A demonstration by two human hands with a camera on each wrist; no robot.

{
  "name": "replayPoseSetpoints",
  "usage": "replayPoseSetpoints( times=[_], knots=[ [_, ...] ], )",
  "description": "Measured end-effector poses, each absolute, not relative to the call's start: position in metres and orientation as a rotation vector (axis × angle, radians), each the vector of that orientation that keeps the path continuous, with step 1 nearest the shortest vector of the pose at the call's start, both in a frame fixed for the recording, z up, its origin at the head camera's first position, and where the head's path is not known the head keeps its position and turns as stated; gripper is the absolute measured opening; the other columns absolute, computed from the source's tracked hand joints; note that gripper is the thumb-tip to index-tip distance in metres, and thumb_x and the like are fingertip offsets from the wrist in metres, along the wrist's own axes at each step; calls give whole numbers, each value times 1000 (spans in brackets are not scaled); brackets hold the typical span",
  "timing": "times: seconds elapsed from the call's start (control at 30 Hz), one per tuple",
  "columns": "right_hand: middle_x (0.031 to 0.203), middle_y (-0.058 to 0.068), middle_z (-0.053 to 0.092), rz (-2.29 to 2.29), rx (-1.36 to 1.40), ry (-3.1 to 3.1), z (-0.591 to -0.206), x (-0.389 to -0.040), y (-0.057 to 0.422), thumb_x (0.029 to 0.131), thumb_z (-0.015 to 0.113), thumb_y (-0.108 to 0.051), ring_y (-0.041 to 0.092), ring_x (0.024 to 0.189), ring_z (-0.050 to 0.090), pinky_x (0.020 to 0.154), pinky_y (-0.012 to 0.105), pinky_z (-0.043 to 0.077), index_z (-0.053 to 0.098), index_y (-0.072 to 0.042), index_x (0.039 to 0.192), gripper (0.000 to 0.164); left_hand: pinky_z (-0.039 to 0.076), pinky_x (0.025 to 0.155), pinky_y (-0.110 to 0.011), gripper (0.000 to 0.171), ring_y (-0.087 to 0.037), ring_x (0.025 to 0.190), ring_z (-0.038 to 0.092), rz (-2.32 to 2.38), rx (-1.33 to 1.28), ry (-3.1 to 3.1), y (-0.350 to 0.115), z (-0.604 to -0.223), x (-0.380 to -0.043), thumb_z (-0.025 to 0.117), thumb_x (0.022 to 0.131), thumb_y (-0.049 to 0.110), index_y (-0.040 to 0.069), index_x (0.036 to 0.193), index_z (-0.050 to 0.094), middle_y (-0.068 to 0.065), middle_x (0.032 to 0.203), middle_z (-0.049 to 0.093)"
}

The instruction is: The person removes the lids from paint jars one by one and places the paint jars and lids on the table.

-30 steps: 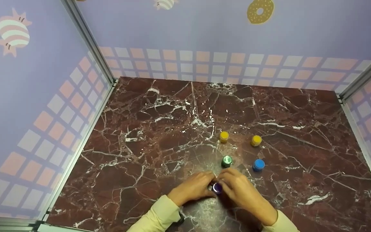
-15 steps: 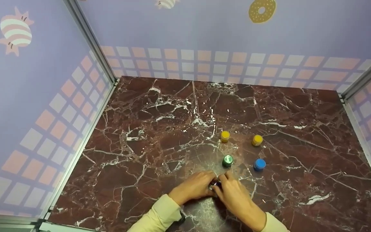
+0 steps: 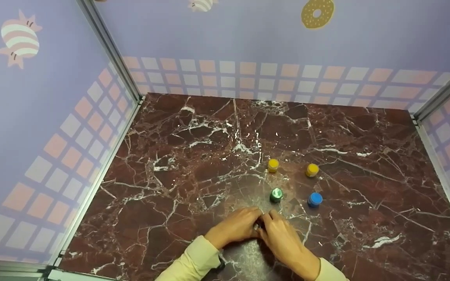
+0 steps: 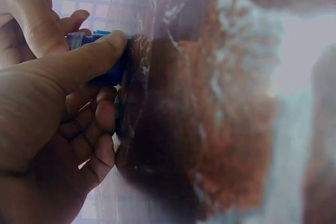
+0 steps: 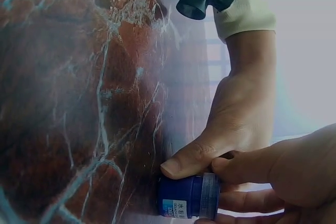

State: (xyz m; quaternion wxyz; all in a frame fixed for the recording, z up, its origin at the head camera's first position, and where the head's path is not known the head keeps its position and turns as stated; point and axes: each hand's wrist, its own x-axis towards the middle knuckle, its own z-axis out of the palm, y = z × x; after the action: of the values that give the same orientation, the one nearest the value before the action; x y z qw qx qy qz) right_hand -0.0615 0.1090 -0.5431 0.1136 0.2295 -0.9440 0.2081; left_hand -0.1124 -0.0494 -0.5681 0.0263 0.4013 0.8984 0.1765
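A small dark blue-purple paint jar (image 5: 176, 198) with a printed label is between my two hands at the front of the table. My left hand (image 3: 237, 225) grips the jar's body, its thumb lying along the side. On the jar's clear-edged lid (image 5: 209, 195), the fingers and thumb of my right hand (image 3: 283, 237) pinch from the other side. From the head view the jar is almost wholly covered by the hands. Just beyond them stands a green paint jar (image 3: 276, 195), with a blue paint jar (image 3: 315, 199) to its right.
Farther back are a yellow paint jar (image 3: 273, 165) and, to its right, another yellow jar (image 3: 312, 170). The dark red marbled tabletop (image 3: 186, 183) is bounded by patterned panels, with a metal-framed left wall (image 3: 33, 128) and a back wall (image 3: 225, 39).
My right hand has turned and closed over the jar's top, hiding the purple lid that showed a second ago. The left hand keeps its hold; the other jars stay put.
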Motion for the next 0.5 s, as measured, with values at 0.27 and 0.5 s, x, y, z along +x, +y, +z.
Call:
replayPoseSetpoints(
  times=[0.27, 0.5],
  knots=[
    [82, 1, 45, 681, 854, -2756, -541, -65, 116, 73, 77, -11, 17, 68, 49, 58, 33, 44, 60, -3, 86, 23, 45, 76, -25, 45, -9, 80, 56, 560, 1233, 2763, -50, -569, -112, 66, 75, 56, 16, 93, 56, 6, 90, 57],
    [89, 1, 50, 652, 1041, -2718, -539, -70, 121, 73, 76, -6, 16, 79, 48, 67, 32, 45, 63, -3, 92, 23, 44, 72, -23, 38, -7, 76, 53, 590, 1205, 2754, -48, -570, -111, 70, 77, 48, 17, 92, 55, 8, 86, 54]
  ],
)
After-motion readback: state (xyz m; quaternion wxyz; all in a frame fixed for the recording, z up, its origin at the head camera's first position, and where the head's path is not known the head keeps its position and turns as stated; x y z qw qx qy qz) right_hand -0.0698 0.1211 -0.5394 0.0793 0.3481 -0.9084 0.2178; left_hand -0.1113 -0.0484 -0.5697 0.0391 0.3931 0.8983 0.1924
